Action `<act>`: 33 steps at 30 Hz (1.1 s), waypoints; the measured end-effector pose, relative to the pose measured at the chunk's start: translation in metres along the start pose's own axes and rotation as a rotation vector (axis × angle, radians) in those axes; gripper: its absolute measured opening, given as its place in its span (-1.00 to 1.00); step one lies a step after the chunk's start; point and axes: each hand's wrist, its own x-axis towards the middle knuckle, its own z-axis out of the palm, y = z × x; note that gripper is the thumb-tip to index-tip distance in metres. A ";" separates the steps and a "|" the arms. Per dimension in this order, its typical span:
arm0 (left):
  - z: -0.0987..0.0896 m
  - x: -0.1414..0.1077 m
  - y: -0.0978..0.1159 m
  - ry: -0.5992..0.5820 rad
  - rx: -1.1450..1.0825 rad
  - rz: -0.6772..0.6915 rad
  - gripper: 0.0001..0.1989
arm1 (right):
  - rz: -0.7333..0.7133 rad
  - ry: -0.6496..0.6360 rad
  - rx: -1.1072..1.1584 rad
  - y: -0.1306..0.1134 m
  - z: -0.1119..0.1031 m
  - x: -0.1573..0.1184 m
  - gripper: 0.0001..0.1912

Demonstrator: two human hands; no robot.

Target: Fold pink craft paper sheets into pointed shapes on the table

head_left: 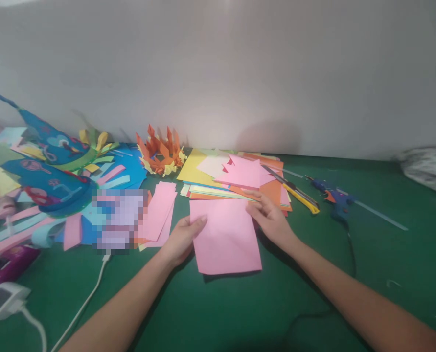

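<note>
**Pink sheet (pixel 225 239) held over the green desk (pixel 386 283)**

Desk: green top, back edge running along a pale wall (pixel 203 63). Two blue cone hats (pixel 52 188) lie on their sides toward its left edge, coloured paper strips fanned about their brims. Paper stack (pixel 194 166), mixed colours, near the middle of the back edge. Paper crown (pixel 161 154), orange with yellow pieces, just left of the stack, also near the back edge.

Pink sheet: squarish, around the desk's middle, in front of the stack; shadow under its near edge. Left hand (pixel 181 239) partly closed on its left edge, thumb on top, fingers beneath mostly hidden. Right hand (pixel 271 220) half open at its far right corner, thumb touching there, fingers loosely bent toward the stack; cannot tell whether it grips.

Pink strips (pixel 161 212) lie beyond the left hand. Glue gun (pixel 338 203), blue with orange trigger, lies toward the desk's right edge. Yellow cutter (pixel 300 197) slants between glue gun and stack, tip over the papers.
</note>
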 end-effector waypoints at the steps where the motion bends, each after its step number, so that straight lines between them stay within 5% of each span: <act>1: -0.002 0.000 0.000 0.013 -0.002 0.013 -0.67 | -0.060 -0.041 -0.029 0.001 0.000 -0.001 -0.60; 5: -0.009 -0.001 0.002 0.082 -0.008 0.065 -0.55 | -0.241 -0.259 -0.208 0.000 0.000 -0.006 -0.56; 10: -0.011 0.000 0.002 0.114 -0.007 0.089 -0.48 | -0.291 -0.466 -0.280 -0.004 -0.004 -0.007 -0.50; 15: -0.009 -0.001 0.003 0.054 0.035 0.055 -0.49 | -0.314 -0.607 -0.202 -0.002 -0.004 -0.005 -0.70; 25: -0.010 -0.001 -0.001 0.035 0.048 0.062 -0.43 | -0.196 -0.602 -0.020 0.000 -0.002 -0.004 -0.79; 33: -0.009 -0.001 -0.002 0.099 0.197 0.086 -0.47 | -0.179 -0.423 -0.017 -0.004 -0.002 -0.003 -0.76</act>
